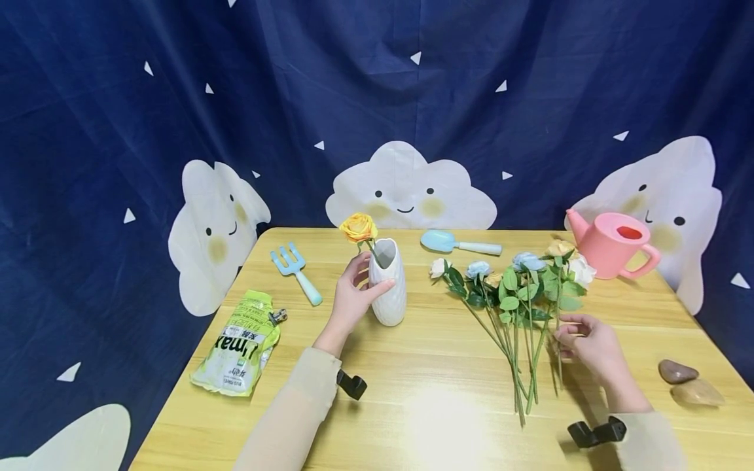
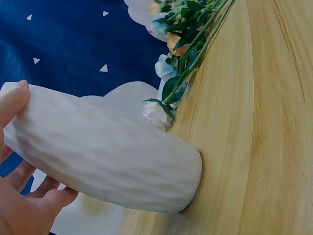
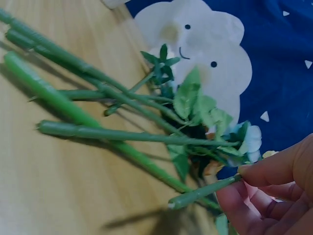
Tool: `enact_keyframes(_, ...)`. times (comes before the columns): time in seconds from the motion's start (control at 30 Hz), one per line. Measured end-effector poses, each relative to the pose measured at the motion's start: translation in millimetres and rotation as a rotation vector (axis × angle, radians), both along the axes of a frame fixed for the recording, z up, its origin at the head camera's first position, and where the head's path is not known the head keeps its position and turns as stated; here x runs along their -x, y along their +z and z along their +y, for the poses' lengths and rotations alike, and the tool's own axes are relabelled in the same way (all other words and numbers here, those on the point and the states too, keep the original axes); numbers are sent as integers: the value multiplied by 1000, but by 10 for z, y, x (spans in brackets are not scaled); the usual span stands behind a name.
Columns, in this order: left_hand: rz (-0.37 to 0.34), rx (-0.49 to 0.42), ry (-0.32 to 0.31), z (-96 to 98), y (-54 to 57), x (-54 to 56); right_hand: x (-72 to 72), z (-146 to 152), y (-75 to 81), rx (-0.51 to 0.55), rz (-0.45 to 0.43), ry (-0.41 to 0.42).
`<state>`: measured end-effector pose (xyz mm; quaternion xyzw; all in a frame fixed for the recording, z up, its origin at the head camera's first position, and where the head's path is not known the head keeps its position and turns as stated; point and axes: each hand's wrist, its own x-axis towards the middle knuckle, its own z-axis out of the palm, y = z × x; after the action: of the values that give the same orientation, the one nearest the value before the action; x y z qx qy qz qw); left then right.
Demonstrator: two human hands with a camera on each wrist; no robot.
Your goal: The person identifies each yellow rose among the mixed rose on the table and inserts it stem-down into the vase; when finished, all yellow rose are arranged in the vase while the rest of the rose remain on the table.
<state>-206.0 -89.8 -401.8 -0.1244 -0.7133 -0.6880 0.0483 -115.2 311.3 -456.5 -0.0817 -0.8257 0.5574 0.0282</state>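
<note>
My left hand point(image 1: 352, 296) holds the white textured vase point(image 1: 390, 297) around its upper side, thumb across the front and fingers behind. The vase stands upright on the table, and one yellow-orange rose point(image 1: 359, 227) leans out of its mouth to the left. On the right, my right hand point(image 1: 592, 347) pinches a rose stem point(image 3: 205, 191) between thumb and fingers, its lower end poking out past the grip. That stem runs up into a bunch of roses point(image 1: 518, 307) with white, blue and peach heads, several of whose stems lie on the table.
Behind the bunch stands a pink watering can point(image 1: 612, 245). A blue trowel point(image 1: 459, 243) lies at the back edge, a blue hand fork point(image 1: 296, 271) left of the vase. A green-and-white bag point(image 1: 238, 347) with a clip lies at left; two stones point(image 1: 689, 381) at right.
</note>
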Motion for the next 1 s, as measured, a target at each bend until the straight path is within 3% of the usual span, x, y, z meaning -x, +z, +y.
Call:
enact_keyframes(0.2,6,-24,0,-2,-96,65,15,-1,179,29,93,-20)
enact_keyframes(0.3,2,-24,2,-2,-102,72,37,-14,257,64,146,-16)
enact_keyframes(0.37,-9,-29,-6,-3,-39,36,73,-12,264,95,181,-14)
enact_keyframes(0.5,-17,-31,5,-10,-136,101,145,-82,339,120,229,-13)
enact_keyframes(0.63,8,-17,25,-12,-245,169,197,-293,562,108,280,16)
enact_keyframes(0.77,28,-6,42,-25,-288,172,326,-511,672,214,340,53)
enact_keyframes(0.9,4,-5,27,-24,-273,154,448,-735,798,213,345,84)
enact_keyframes(1.0,-10,-17,10,-17,-208,125,521,-928,985,167,324,99)
